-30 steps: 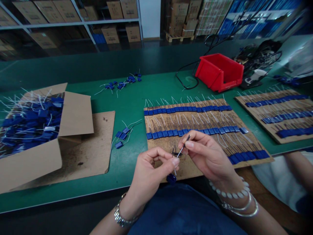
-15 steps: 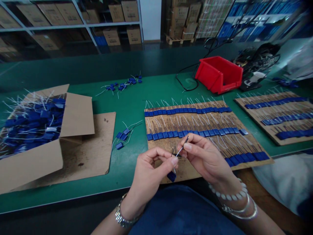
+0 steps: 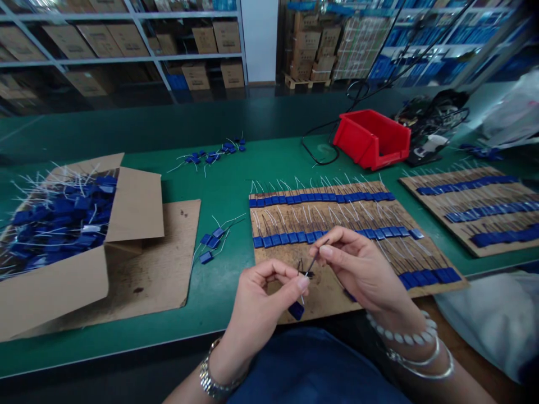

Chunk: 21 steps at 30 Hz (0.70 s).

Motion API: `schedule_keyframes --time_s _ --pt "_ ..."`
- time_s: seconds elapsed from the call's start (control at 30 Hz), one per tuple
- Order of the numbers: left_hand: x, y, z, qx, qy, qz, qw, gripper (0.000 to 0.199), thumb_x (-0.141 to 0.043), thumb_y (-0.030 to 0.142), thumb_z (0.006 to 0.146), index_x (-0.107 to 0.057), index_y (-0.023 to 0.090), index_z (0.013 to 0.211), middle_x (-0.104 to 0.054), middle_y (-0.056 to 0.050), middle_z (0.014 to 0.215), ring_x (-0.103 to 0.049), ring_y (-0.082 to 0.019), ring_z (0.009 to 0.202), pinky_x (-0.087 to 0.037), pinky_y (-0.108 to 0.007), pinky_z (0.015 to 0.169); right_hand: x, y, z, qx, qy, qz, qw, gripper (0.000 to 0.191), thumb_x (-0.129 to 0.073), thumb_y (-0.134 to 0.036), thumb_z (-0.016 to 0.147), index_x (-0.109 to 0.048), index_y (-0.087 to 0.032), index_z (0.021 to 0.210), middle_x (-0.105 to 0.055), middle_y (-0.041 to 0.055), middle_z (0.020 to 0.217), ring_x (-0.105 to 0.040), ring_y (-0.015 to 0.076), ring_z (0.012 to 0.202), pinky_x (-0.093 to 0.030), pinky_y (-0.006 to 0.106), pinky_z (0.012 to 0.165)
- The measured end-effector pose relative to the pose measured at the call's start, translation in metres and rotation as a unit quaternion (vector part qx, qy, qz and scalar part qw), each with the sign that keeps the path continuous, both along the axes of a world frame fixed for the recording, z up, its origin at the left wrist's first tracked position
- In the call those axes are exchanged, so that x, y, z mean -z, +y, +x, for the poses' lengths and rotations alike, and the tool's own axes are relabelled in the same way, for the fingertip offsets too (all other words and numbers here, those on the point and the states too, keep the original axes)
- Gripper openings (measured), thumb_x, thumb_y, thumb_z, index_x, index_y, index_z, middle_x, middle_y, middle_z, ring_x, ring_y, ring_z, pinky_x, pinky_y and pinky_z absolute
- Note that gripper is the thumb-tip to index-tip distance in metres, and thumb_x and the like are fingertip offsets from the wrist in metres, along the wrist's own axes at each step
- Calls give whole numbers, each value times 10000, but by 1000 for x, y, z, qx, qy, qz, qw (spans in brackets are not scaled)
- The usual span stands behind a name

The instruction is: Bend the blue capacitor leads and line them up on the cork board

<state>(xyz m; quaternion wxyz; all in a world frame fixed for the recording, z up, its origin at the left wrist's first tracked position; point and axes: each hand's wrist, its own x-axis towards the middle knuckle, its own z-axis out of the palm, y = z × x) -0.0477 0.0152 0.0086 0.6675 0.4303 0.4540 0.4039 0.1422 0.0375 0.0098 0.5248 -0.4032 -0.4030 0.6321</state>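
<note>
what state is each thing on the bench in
left hand: pinching a lead
right hand: pinching a dark sleeve
held part: hanging by its leads
carton: open, full of blue parts
red bin: open, upright
near board: partly filled

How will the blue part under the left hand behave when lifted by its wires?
The blue part is probably light, as it hangs by thin wires at the left hand. These may bend easily; similar ones on the board look crooked. Its flat body should hardly roll.
</note>
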Motion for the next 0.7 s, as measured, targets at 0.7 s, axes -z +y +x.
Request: schedule_keyframes --time_s 0.7 --pt "-3 0 7 -7 36 25 999 175 -802 321 792 -723 171 746 -691 16 655 -601 -46 600 -471 -129 636 -12 -6 -10 -31 -17 9 999 81 -806 -248 850 -727 -237 835 -748 -20 876 -689 98 857 -536 189 793"
